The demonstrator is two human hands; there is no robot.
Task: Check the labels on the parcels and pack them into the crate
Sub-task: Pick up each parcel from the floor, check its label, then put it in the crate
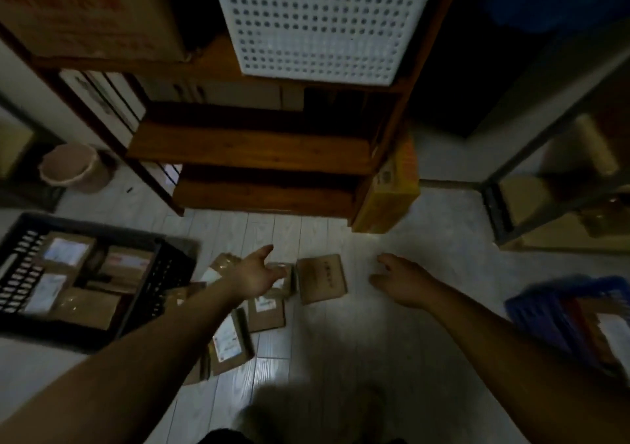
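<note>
Several brown cardboard parcels lie on the pale floor in a loose pile; one parcel [322, 278] lies apart at the right, another labelled parcel [227, 341] nearer me. A black slotted crate [163, 273] stands at the left with several labelled parcels [64, 252] inside. My left hand [257, 273] reaches out over the pile with fingers spread and holds nothing. My right hand [400, 281] hovers over bare floor to the right of the pile, fingers relaxed, empty.
A dark wooden shelf unit [245, 147] stands ahead, holding a white perforated basket [324, 20] and a cardboard box [85, 10]. A yellow box [392, 191] leans at its foot. A pink bucket [73, 167] is far left, a blue crate [559, 314] at the right.
</note>
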